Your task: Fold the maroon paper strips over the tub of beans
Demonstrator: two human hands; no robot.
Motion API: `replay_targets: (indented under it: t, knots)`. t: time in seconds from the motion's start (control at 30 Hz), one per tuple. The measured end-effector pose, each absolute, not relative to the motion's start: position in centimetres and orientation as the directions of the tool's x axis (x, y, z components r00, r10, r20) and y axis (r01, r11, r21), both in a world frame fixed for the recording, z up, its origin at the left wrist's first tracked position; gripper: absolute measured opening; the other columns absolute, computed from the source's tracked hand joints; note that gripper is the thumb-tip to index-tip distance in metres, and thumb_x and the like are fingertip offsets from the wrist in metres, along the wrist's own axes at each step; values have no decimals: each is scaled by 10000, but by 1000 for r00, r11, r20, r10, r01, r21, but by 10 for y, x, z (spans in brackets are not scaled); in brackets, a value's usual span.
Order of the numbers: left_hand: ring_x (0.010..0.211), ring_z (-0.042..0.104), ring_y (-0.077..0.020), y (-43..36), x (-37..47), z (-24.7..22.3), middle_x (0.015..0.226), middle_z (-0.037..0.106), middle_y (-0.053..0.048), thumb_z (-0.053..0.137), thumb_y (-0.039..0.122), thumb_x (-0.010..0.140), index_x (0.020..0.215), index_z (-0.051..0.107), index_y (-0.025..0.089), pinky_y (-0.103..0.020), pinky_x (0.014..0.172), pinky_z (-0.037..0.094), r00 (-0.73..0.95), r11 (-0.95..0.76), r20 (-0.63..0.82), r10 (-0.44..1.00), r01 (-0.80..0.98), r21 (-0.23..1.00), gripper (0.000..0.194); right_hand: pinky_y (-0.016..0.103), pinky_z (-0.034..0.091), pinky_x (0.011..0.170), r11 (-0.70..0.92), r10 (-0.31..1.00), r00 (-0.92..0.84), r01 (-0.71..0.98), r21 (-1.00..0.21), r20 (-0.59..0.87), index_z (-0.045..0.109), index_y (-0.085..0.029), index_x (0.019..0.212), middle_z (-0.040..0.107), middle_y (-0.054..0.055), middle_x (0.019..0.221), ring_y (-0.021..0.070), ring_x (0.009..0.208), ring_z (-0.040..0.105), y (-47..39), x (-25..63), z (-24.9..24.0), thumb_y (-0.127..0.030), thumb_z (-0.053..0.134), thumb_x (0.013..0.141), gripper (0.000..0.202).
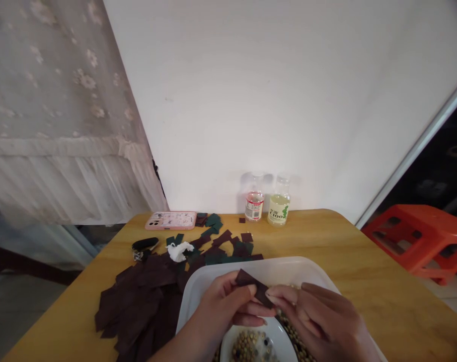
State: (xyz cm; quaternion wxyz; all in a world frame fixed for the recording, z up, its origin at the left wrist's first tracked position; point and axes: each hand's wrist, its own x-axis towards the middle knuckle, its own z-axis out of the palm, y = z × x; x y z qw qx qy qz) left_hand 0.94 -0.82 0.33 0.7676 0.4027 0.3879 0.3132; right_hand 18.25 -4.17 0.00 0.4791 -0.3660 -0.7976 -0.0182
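Observation:
A small dark brown rectangular piece (247, 279), looking like cloth, is held up over the white tray (198, 275). My left hand (223, 304) grips it between thumb and fingers. At its right end, the fingertips of my right hand (322, 317) pinch the edge. Below my hands, a white bowl (284, 341) sits inside the tray, with small gold and dark beads (245, 344) in it. More beads (300, 347) lie in the tray around the bowl, partly covered by my right hand.
Left of the tray spreads a heap of dark brown pieces (138, 296), with dark green pieces (213, 221) behind. A crumpled white tissue (178, 251), black key fob (145, 244) and pink-cased phone (170, 220) lie nearby. Two bottles (254, 206) (279, 208) stand by the wall; an orange stool (425, 241) is right.

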Motion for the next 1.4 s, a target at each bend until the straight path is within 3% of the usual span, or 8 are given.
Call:
replay_targets:
  t: [0.4,0.57,0.7,0.8,0.97,1.1,1.23,1.4]
  knots:
    - [691,675,-156,-8,9,3,772,698,-76,663,350,692,773,574,131,-169,577,500,524,466,-321,789,-170,868,250,206,440,461,752,552,-303,583,-307,777,611,-158,900,649,4,606,93,454,525,-43,182,-2,-58,552,794,158]
    - [709,675,-152,-9,9,4,787,697,-66,642,304,722,773,578,137,-165,582,502,517,465,-309,799,-203,862,186,201,408,434,720,564,-272,624,-304,780,619,-137,871,563,-25,490,82,420,470,-43,182,1,-55,576,790,123]
    - [685,674,-147,-10,9,5,733,688,-45,638,273,726,770,583,138,-162,574,503,511,466,-303,805,-227,855,153,212,438,478,719,592,-294,614,-327,750,615,-158,839,651,5,612,95,478,543,-47,181,4,-52,555,800,128]
    - [688,674,-147,-10,9,4,742,686,-38,644,278,725,743,591,138,-163,574,507,512,465,-297,806,-238,852,150,207,416,431,689,590,-211,635,-349,779,611,-160,798,612,-8,532,103,452,552,-48,181,5,-70,573,796,97]
    - [654,668,-132,-10,9,2,706,677,-26,651,272,719,752,592,140,-155,564,501,480,468,-309,821,-256,846,148,215,446,481,732,578,-306,604,-315,756,607,-157,810,667,19,646,99,486,560,-46,180,4,-44,577,784,120]
    - [708,674,-149,-9,9,1,743,690,-47,635,295,735,774,600,140,-159,582,503,498,456,-295,815,-238,858,164,212,412,427,669,609,-201,649,-362,767,618,-168,817,536,-33,479,94,417,493,-47,181,3,-97,582,805,80]
    - [737,675,-159,-9,9,4,786,697,-59,642,309,728,790,600,138,-168,595,508,494,464,-317,810,-208,861,186,209,394,417,670,597,-181,647,-363,781,625,-167,846,458,-61,442,88,393,465,-48,182,4,-103,586,807,85]
    - [715,674,-161,-11,10,6,750,694,-58,646,315,719,766,593,135,-177,595,508,506,456,-307,806,-200,867,193,211,406,426,688,633,-244,612,-390,735,617,-167,839,581,-20,514,92,428,497,-50,180,3,-71,577,800,111]
